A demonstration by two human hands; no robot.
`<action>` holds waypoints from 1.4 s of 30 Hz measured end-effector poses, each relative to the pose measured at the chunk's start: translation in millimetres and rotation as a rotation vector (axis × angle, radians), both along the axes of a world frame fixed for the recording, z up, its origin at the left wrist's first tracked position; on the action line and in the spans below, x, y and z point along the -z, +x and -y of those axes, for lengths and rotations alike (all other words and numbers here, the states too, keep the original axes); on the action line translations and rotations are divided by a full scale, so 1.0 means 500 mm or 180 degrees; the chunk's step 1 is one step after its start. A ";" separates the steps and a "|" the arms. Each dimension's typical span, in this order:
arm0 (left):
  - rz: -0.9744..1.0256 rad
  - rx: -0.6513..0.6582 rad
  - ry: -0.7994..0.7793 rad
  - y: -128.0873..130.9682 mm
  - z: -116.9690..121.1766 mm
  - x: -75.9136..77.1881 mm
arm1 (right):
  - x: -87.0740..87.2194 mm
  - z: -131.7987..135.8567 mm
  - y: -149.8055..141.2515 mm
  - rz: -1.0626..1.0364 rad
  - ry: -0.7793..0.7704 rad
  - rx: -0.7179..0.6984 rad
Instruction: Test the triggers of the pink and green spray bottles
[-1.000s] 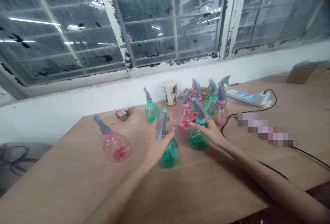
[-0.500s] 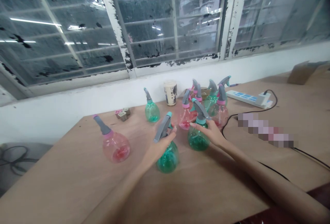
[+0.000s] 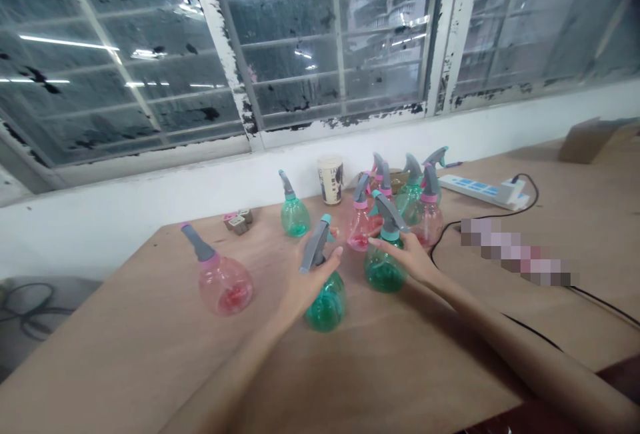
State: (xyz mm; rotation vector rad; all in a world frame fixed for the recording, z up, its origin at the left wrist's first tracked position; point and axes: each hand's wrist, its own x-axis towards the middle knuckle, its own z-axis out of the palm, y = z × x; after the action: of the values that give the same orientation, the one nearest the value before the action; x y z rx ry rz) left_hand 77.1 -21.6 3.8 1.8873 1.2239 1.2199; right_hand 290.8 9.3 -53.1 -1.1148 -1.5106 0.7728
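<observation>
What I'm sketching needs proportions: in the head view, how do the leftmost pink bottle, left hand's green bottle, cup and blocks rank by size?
1. Pink bottle and green bottle: too close to rank, as the left hand hides part of the green one.
2. Cup.
3. Blocks, even together.

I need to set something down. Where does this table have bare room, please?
The table is bare between the forearms, nearer than both held green spray bottles; also between its left edge and the lone pink spray bottle. Crowded: beyond the right hand, where other spray bottles cluster near the power strip.
</observation>
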 end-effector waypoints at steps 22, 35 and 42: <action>0.0237 -0.1019 0.0285 -0.125 0.075 -0.008 | 0.011 0.001 0.012 0.0095 -0.0072 -0.0030; -0.0658 -0.2485 0.1870 -0.202 0.001 0.006 | 0.004 0.008 0.014 0.0217 0.0057 0.0020; -0.1157 -0.3124 0.1617 -0.238 -0.065 0.008 | 0.013 -0.001 0.016 0.0145 0.0002 -0.0043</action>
State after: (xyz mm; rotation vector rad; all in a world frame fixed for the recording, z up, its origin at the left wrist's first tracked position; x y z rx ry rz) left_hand -41.7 10.7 -0.2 1.9299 2.3887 1.8495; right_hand 298.8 9.6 -59.7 -1.1294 -1.5576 0.7607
